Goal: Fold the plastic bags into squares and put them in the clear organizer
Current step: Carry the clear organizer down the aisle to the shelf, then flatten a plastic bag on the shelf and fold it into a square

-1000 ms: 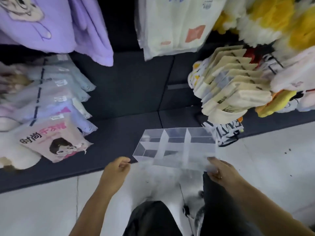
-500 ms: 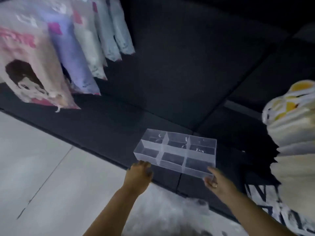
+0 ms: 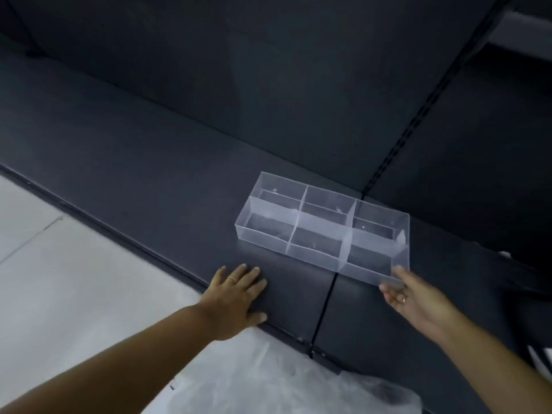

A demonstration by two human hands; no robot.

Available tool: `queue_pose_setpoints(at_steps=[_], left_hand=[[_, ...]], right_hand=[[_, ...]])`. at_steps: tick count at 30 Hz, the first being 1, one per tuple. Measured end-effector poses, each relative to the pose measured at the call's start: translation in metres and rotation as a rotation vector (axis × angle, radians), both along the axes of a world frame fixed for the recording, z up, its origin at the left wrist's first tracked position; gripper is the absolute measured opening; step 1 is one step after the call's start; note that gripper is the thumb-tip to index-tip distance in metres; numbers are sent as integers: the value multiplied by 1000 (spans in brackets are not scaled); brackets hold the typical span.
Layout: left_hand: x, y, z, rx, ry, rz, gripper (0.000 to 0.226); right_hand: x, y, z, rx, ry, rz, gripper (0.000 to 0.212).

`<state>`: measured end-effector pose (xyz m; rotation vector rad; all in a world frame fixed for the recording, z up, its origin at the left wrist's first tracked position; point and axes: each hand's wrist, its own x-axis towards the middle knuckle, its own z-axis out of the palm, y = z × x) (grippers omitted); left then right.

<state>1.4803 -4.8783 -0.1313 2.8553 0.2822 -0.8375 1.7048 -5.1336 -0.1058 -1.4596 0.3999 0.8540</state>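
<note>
The clear organizer, a see-through box with several compartments that hold nothing, sits on a dark shelf. My right hand touches its near right corner with straight fingers. My left hand lies flat, palm down, on the shelf just left of and in front of the organizer, apart from it. A heap of thin clear plastic bags lies on the floor below the shelf's front edge, between my forearms.
A dark back wall rises behind the shelf, with a perforated upright strip at the right. Pale floor tiles spread to the left. A seam splits the shelf under the organizer.
The organizer has come to rest on the shelf. My left hand has let go of it and now lies flat on the shelf. The view has swung down and closer.
</note>
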Motion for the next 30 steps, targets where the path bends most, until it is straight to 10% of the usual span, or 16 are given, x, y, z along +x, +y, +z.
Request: queue_pose_setpoints(at_steps=[7,11,30], left_hand=[[-11,-2,-11,26,7,-31,77],[-13,-6,-17,65,-5,-63,84],[-9,6,-2,20,136,-172,92]], right_hand=[[-26,0,8,-727,-864,347,57],[-59,18,4,-917,-1408,1082,72],[-23,98,-13,-1021,-1217,1194,76]])
